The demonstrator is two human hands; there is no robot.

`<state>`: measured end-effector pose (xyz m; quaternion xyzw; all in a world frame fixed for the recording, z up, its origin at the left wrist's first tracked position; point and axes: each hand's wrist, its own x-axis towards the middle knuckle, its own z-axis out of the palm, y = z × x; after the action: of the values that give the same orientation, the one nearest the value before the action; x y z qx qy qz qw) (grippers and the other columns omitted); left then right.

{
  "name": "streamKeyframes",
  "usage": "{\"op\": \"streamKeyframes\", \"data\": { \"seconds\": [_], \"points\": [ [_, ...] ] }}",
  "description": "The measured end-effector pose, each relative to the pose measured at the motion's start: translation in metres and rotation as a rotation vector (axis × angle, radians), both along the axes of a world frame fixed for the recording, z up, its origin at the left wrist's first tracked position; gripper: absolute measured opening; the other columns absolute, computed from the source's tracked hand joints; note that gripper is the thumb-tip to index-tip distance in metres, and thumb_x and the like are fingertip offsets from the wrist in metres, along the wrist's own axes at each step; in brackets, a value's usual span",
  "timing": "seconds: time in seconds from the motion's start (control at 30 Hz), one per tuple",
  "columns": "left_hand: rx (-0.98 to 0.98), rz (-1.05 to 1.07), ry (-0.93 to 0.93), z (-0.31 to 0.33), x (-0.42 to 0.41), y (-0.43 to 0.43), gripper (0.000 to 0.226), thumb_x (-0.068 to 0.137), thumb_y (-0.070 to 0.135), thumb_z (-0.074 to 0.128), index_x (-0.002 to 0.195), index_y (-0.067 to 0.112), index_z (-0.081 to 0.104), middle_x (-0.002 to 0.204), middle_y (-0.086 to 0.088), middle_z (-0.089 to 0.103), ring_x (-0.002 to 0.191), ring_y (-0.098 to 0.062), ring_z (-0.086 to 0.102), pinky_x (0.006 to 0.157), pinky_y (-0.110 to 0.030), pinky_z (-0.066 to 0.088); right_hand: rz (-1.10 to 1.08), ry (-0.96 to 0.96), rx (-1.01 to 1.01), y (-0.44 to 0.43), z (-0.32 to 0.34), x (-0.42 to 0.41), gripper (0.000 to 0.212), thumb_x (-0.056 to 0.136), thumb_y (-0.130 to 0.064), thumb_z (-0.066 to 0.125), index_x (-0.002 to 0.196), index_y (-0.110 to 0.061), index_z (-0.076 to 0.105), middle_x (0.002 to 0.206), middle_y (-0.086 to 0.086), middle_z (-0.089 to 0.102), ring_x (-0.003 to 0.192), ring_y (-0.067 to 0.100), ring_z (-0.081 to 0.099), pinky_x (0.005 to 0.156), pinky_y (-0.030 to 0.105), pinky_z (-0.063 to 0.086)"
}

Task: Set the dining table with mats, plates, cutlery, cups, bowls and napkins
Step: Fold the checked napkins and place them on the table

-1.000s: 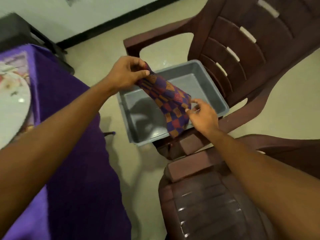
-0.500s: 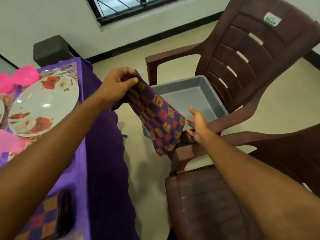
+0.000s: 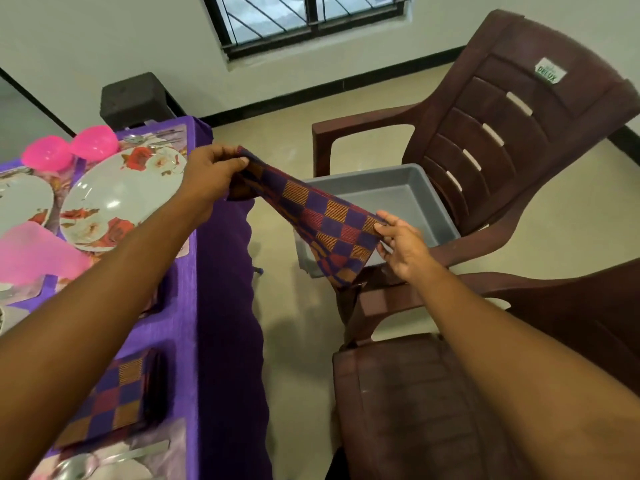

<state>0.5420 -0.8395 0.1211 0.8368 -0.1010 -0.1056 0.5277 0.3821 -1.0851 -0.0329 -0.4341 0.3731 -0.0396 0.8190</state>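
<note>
Our right hand [image 3: 401,247] has caught the napkin [image 3: 311,209].
Our left hand [image 3: 211,171] grips the other end; the right's light fingertip pinch may slip.

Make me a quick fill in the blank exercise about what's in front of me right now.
The left hand and right hand each pinch one end of a checked ____.
The grey tub sits on a brown ____.
The table's cloth is ____.
The two bowls beyond the plate are ____.
Missing: napkin; chair; purple; pink.
</note>
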Motion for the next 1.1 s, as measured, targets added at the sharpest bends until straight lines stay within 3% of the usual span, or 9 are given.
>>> {"op": "streamKeyframes", "data": {
  "seconds": [0.17, 0.3, 0.4, 0.53, 0.67, 0.77, 0.87, 0.97, 1.1],
  "points": [
    [0.067, 0.075, -0.046, -0.005, -0.029, 0.025, 0.020, 0.096, 0.012, 0.062, 0.115, 0.014, 0.070, 0.104, 0.000, 0.069, 0.097, -0.009, 0.063, 0.093, -0.027, 0.052, 0.297, 0.039, -0.639, -0.027, 0.048, -0.027, 0.019, 0.084, 0.003, 0.075, 0.103, 0.000, 0.073, 0.078, 0.001, 0.070, 0.064, -0.003, 0.064, 0.062, 0.015, 0.051],
    [0.006, 0.061, -0.033, 0.002, -0.066, 0.041, 0.015, 0.093, 0.008, 0.065, 0.096, 0.021, 0.070, 0.116, 0.001, 0.068, 0.112, -0.013, 0.061, 0.102, -0.033, 0.049, 0.303, -0.009, -0.944, -0.037, 0.081, -0.058, 0.008, 0.080, -0.001, 0.080, 0.084, 0.003, 0.074, 0.070, 0.005, 0.068, 0.058, 0.001, 0.060, 0.060, 0.018, 0.050],
    [-0.105, -0.001, 0.024, 0.007, -0.095, 0.054, 0.018, 0.090, 0.002, 0.066, 0.085, 0.019, 0.070, 0.124, 0.002, 0.067, 0.120, -0.016, 0.060, 0.103, -0.033, 0.046, 0.240, -0.061, -0.912, -0.035, 0.098, -0.087, 0.014, 0.084, 0.004, 0.074, 0.076, -0.006, 0.066, 0.083, 0.006, 0.068, 0.075, 0.009, 0.061, 0.067, 0.017, 0.052],
    [-0.284, -0.065, 0.149, 0.016, -0.134, 0.070, 0.015, 0.090, 0.004, 0.065, 0.089, 0.016, 0.074, 0.102, -0.001, 0.074, 0.111, -0.021, 0.066, 0.105, -0.039, 0.044, 0.209, -0.169, -0.607, -0.027, 0.117, -0.129, 0.028, 0.089, 0.008, 0.063, 0.075, -0.015, 0.057, 0.082, 0.002, 0.067, 0.077, 0.012, 0.062, 0.064, 0.022, 0.050],
    [-0.354, 0.099, 0.205, 0.012, -0.180, 0.073, 0.015, 0.091, 0.007, 0.066, 0.085, 0.019, 0.073, 0.075, 0.008, 0.074, 0.077, -0.012, 0.068, 0.076, -0.029, 0.050, -0.014, -0.211, -0.437, 0.000, 0.129, -0.170, 0.012, 0.089, -0.004, 0.072, 0.098, -0.011, 0.071, 0.088, 0.001, 0.077, 0.082, 0.015, 0.074, 0.066, 0.029, 0.061],
    [-0.423, 0.269, 0.248, -0.007, -0.226, 0.065, 0.014, 0.091, 0.004, 0.066, 0.091, 0.018, 0.066, 0.066, 0.008, 0.070, 0.053, 0.000, 0.062, 0.053, -0.020, 0.049, -0.304, -0.058, -0.626, 0.041, 0.130, -0.196, 0.007, 0.089, -0.018, 0.075, 0.095, -0.020, 0.073, 0.086, -0.006, 0.076, 0.080, 0.007, 0.072, 0.070, 0.028, 0.061],
    [-0.558, 0.370, 0.296, -0.025, -0.269, 0.066, 0.015, 0.089, 0.002, 0.068, 0.103, 0.009, 0.068, 0.086, -0.006, 0.070, 0.068, -0.011, 0.067, 0.051, -0.018, 0.052, -0.474, -0.086, -0.808, 0.097, 0.130, -0.223, 0.011, 0.089, -0.026, 0.075, 0.082, -0.027, 0.067, 0.075, -0.016, 0.067, 0.069, -0.002, 0.062, 0.065, 0.014, 0.050],
    [-0.525, 0.390, 0.248, -0.036, -0.317, 0.070, 0.019, 0.087, 0.002, 0.071, 0.106, 0.005, 0.070, 0.092, -0.011, 0.071, 0.075, -0.016, 0.067, 0.058, -0.020, 0.055, -0.401, -0.188, -0.930, 0.151, 0.128, -0.249, 0.008, 0.088, -0.023, 0.076, 0.083, -0.021, 0.069, 0.072, -0.017, 0.064, 0.067, -0.004, 0.060, 0.063, 0.010, 0.044],
    [-0.434, 0.256, 0.152, -0.039, -0.373, 0.072, 0.016, 0.086, 0.008, 0.074, 0.102, 0.008, 0.075, 0.092, -0.011, 0.076, 0.084, -0.020, 0.073, 0.075, -0.033, 0.060, -0.147, -0.301, -1.017, 0.206, 0.119, -0.271, 0.002, 0.089, -0.020, 0.075, 0.091, -0.019, 0.075, 0.081, -0.013, 0.070, 0.075, 0.001, 0.066, 0.071, 0.020, 0.055]
  ]
}}
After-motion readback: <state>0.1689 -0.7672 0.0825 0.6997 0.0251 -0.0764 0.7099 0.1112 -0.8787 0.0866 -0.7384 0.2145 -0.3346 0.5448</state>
